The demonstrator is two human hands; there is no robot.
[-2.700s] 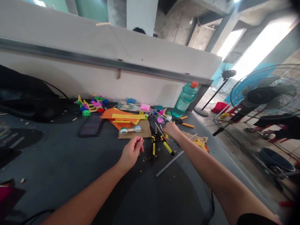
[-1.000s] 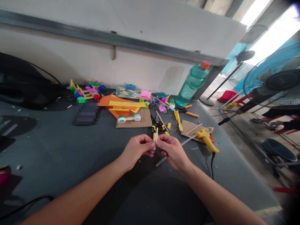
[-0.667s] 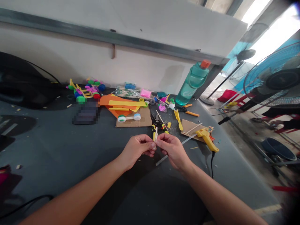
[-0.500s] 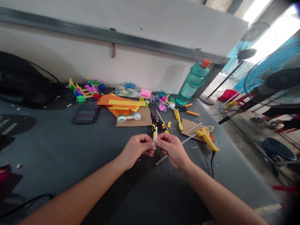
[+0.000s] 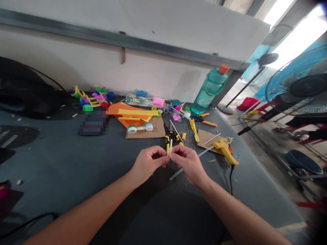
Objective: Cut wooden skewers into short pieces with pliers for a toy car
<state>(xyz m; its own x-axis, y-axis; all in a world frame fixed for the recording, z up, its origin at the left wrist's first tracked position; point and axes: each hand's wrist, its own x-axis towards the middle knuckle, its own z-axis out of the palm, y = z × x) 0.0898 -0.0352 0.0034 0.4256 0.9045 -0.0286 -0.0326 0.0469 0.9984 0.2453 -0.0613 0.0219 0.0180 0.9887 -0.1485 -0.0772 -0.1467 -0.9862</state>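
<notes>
Small pale sticks [image 5: 170, 147] stand up between my fingertips, above the middle of the dark table. My left hand [image 5: 150, 162] is closed in a pinch on their lower end. From the right, my right hand [image 5: 188, 163] pinches them too, its fingertips touching those of my left hand. Just beyond my hands lie pliers [image 5: 167, 140] with yellow and black handles. A stick with bottle caps [image 5: 140, 128] on its ends rests on a piece of cardboard [image 5: 159, 129]. The yellow glue gun [image 5: 226, 151] lies to the right, its clear glue stick reaching toward my right hand.
A teal bottle [image 5: 209, 90] stands at the back right, near orange-handled pliers [image 5: 209, 123]. Orange and yellow sheets [image 5: 125, 114], a dark pixelated object [image 5: 93, 121] and colourful cap-and-stick pieces [image 5: 94, 97] lie at the back left. A fan [image 5: 306, 85] is beyond the table's right edge.
The fingers of my left hand have curled in a little, and the pale sticks have tilted slightly and sit a bit lower between my fingertips.
</notes>
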